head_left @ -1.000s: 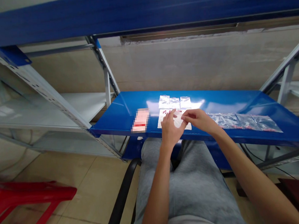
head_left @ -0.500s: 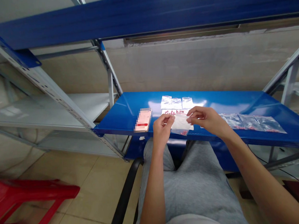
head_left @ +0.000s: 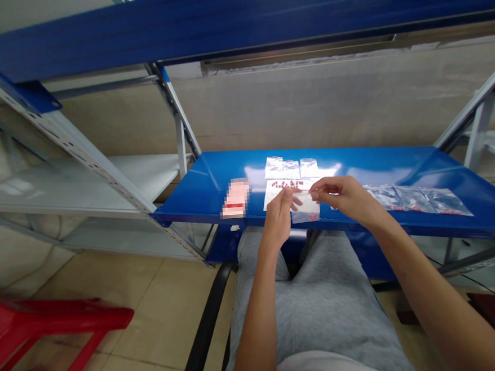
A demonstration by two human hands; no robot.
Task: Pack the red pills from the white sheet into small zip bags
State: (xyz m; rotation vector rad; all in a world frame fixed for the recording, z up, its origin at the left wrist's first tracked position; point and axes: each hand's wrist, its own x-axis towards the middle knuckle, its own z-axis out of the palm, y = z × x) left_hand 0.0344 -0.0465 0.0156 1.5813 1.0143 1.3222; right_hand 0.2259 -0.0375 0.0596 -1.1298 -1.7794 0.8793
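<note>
Between my hands hangs a small clear zip bag (head_left: 305,211) with a few red pieces at its bottom. My left hand (head_left: 280,214) pinches the bag's top edge on the left, and my right hand (head_left: 335,193) pinches it at the right. Behind the bag lies a white sheet (head_left: 270,198), partly covered by my hands, with several small red pieces (head_left: 287,184) scattered along its far part. Flat bags (head_left: 282,168) lie in a row beyond the sheet. To the right of my right hand, several clear bags (head_left: 413,199) with red pieces inside lie side by side.
All this rests on a blue shelf (head_left: 213,176). A phone-like object (head_left: 235,199), partly blurred out, lies left of the sheet. A blue beam (head_left: 236,22) crosses overhead. Grey uprights (head_left: 75,141) stand at the left, and a red stool (head_left: 62,317) is on the floor.
My left hand has moved right along the bag's top edge, closer to my right hand. The bag now hangs straighter, and more of the red pieces on the sheet show.
</note>
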